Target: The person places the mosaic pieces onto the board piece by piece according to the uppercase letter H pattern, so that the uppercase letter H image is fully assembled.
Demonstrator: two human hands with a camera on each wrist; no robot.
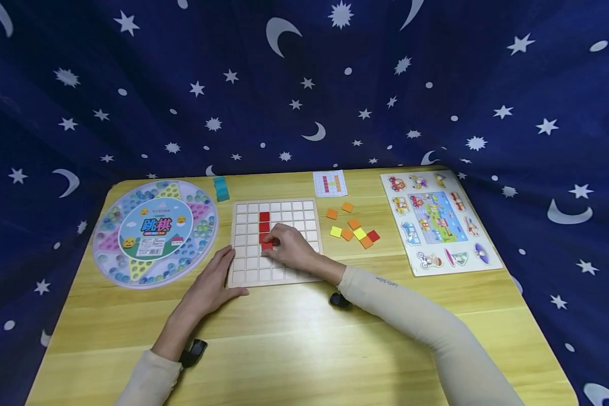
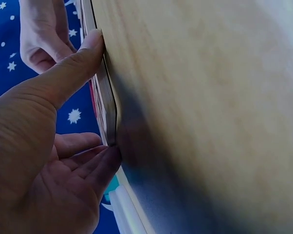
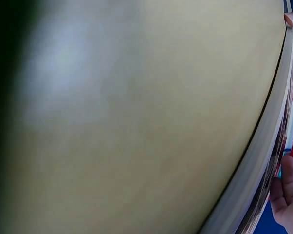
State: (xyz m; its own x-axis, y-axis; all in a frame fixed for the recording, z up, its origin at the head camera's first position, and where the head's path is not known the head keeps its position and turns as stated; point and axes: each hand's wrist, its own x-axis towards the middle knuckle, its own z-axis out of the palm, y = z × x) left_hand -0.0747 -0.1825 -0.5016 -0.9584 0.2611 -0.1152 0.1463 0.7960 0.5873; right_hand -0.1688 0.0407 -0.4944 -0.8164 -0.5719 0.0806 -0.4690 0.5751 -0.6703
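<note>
Right hand (image 1: 292, 248) pinches a red tile (image 1: 267, 246) at the bottom of the red column (image 1: 264, 221) on the grid board (image 1: 240, 254), just in from the middle of the tabletop's (image 1: 284, 344) far edge; left hand (image 1: 209, 286), fingers spread, presses the board's near-left corner.

Red tiles (image 1: 264, 216), white-squared board (image 1: 239, 265), orange tiles (image 1: 347, 207), yellow tiles (image 1: 336, 232), star-and-moon-patterned navy cloth (image 1: 264, 84)

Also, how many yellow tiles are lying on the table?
2, both right of the grid board: one yellow tile at left, the other beside a loose red tile. Others may be hidden.
</note>
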